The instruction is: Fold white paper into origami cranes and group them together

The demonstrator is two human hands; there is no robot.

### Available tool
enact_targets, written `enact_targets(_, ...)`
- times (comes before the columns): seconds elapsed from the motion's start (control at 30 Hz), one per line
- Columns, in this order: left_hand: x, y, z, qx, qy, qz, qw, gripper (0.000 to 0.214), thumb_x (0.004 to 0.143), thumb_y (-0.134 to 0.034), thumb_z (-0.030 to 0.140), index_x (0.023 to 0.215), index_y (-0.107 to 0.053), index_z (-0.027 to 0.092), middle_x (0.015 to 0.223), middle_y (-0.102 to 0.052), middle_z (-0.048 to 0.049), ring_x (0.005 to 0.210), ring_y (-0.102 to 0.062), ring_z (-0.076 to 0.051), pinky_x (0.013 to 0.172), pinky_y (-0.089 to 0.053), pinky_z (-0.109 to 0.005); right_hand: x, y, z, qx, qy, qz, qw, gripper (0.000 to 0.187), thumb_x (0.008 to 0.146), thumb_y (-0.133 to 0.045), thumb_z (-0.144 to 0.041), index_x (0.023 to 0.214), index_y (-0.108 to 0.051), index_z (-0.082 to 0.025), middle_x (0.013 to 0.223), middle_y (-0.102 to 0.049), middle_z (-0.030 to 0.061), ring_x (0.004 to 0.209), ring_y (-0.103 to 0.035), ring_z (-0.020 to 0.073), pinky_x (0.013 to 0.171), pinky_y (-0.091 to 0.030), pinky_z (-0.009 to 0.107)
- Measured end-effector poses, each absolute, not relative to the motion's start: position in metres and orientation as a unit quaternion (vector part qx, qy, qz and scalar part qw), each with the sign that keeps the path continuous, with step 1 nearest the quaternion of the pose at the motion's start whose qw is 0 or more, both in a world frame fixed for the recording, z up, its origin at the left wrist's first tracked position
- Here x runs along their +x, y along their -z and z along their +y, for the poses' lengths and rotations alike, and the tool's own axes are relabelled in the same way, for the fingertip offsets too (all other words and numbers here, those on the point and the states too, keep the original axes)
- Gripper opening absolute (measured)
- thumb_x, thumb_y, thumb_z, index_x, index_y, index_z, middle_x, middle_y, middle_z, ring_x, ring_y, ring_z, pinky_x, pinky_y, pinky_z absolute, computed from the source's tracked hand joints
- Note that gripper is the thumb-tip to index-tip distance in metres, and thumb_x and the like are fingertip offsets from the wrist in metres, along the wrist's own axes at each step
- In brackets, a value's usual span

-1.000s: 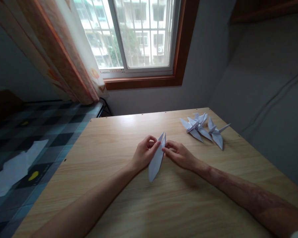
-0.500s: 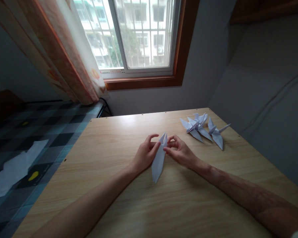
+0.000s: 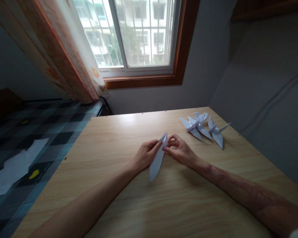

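A long, narrow piece of folded white paper [image 3: 157, 163] slants between my hands, just above the wooden table [image 3: 109, 138]. My left hand [image 3: 147, 152] is closed on its left edge, the thumb lying across the front and the fingers behind. From the other side, my right hand [image 3: 178, 150] pinches the right edge near the upper end with thumb and fingertips. The paper's top comes to a point with a narrow fold showing, while its wider lower end hangs free. Part of the upper half is hidden by my fingers.
Several folded paper cranes [image 3: 196, 125] sit at the table's back right, with another crane [image 3: 215, 132] beside them. White paper sheets [image 3: 17, 168] lie on the checked bed [image 3: 62, 115] at left. A window [image 3: 144, 36] and a curtain [image 3: 72, 59] are behind.
The paper has tilted, its lower end swinging slightly left. The two split points at its top now look joined into one. My left index finger has curled down against the paper.
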State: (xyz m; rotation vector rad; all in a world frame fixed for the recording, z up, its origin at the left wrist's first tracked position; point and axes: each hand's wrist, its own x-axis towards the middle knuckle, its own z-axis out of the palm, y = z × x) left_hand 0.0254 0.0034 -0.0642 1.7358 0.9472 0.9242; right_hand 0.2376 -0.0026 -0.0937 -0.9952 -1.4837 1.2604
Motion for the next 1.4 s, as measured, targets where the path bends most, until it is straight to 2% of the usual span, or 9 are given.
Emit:
enact_targets(0.17,0.021,0.062,0.009,0.723,-0.381,0.372,0.441,0.047,0.105,-0.064,0.056,0.092,-0.085,0.016,0.095,-0.067,-0.0077,0.091,-0.062,-0.02,0.079,-0.05,-0.028,0.237,0.097,0.001,-0.402,-0.525,-0.578,0.478,0.049,0.084,-0.092,-0.048,0.106,-0.053,-0.026,0.09,-0.08,0.0023,0.077,-0.072,0.0195,0.06,-0.05,0.026)
enact_targets(0.27,0.019,0.061,0.01,0.717,-0.374,0.365,0.461,0.047,0.105,-0.063,0.056,0.093,-0.084,0.016,0.093,-0.065,-0.0071,0.087,-0.061,-0.019,0.076,-0.049,-0.029,0.235,0.095,0.0,-0.383,-0.544,-0.568,0.484,0.048,0.085,-0.09,-0.046,0.105,-0.051,-0.027,0.091,-0.081,0.002,0.078,-0.073,0.0201,0.064,-0.052,0.028)
enact_targets(0.4,0.021,0.064,0.01,0.668,-0.399,0.362,0.514,0.043,0.1,-0.072,0.057,0.1,-0.082,0.015,0.098,-0.073,-0.0081,0.089,-0.064,-0.02,0.074,-0.049,-0.028,0.234,0.09,-0.001,-0.377,-0.543,-0.558,0.502,0.049,0.083,-0.092,-0.049,0.102,-0.052,-0.027,0.094,-0.081,0.0025,0.087,-0.077,0.0235,0.077,-0.058,0.035)
enact_targets(0.5,0.022,0.069,0.012,0.599,-0.433,0.369,0.563,0.043,0.092,-0.081,0.057,0.104,-0.076,0.016,0.091,-0.076,-0.0053,0.079,-0.065,-0.017,0.069,-0.049,-0.025,0.235,0.088,-0.001,-0.375,-0.539,-0.553,0.513,0.048,0.083,-0.091,-0.049,0.101,-0.052,-0.028,0.095,-0.081,0.0018,0.088,-0.077,0.0228,0.083,-0.058,0.037)
enact_targets(0.67,0.021,0.077,0.014,0.565,-0.451,0.368,0.585,0.046,0.084,-0.091,0.053,0.097,-0.067,0.017,0.085,-0.075,-0.0024,0.062,-0.061,-0.011,0.055,-0.041,-0.02,0.238,0.09,0.0,-0.359,-0.526,-0.576,0.513,0.039,0.089,-0.088,-0.046,0.101,-0.056,-0.028,0.098,-0.08,0.001,0.089,-0.073,0.0208,0.083,-0.058,0.036)
enact_targets(0.87,0.022,0.074,0.011,0.583,-0.436,0.393,0.563,0.049,0.081,-0.092,0.057,0.098,-0.079,0.013,0.081,-0.079,-0.0066,0.061,-0.063,-0.013,0.054,-0.044,-0.022,0.239,0.09,-0.001,-0.394,-0.439,-0.632,0.502,0.026,0.092,-0.084,-0.047,0.103,-0.073,-0.026,0.105,-0.078,0.0042,0.088,-0.07,0.0214,0.084,-0.059,0.038)
enact_targets(1.07,0.022,0.071,0.007,0.594,-0.415,0.391,0.567,0.05,0.084,-0.09,0.055,0.109,-0.082,0.013,0.087,-0.079,-0.0093,0.07,-0.067,-0.016,0.059,-0.05,-0.023,0.239,0.09,0.001,-0.384,-0.47,-0.61,0.51,0.029,0.089,-0.088,-0.046,0.096,-0.069,-0.026,0.101,-0.078,0.0035,0.087,-0.07,0.0212,0.084,-0.06,0.038)
enact_targets(1.23,0.02,0.065,0.002,0.681,-0.431,0.369,0.463,0.03,0.092,-0.084,0.047,0.104,-0.086,0.02,0.121,-0.07,-0.0134,0.094,-0.067,-0.019,0.067,-0.056,-0.023,0.24,0.09,0.004,-0.372,-0.495,-0.589,0.52,0.036,0.084,-0.091,-0.05,0.088,-0.065,-0.025,0.086,-0.071,0.0002,0.074,-0.064,0.017,0.076,-0.059,0.035)
enact_targets(1.4,0.018,0.063,0.001,0.746,-0.442,0.369,0.335,0.016,0.096,-0.08,0.036,0.1,-0.087,0.022,0.093,-0.062,-0.0057,0.079,-0.053,-0.014,0.068,-0.047,-0.025,0.239,0.089,0.003,-0.379,-0.491,-0.586,0.522,0.039,0.082,-0.092,-0.052,0.089,-0.065,-0.024,0.086,-0.071,0.0008,0.072,-0.065,0.0176,0.072,-0.06,0.036)
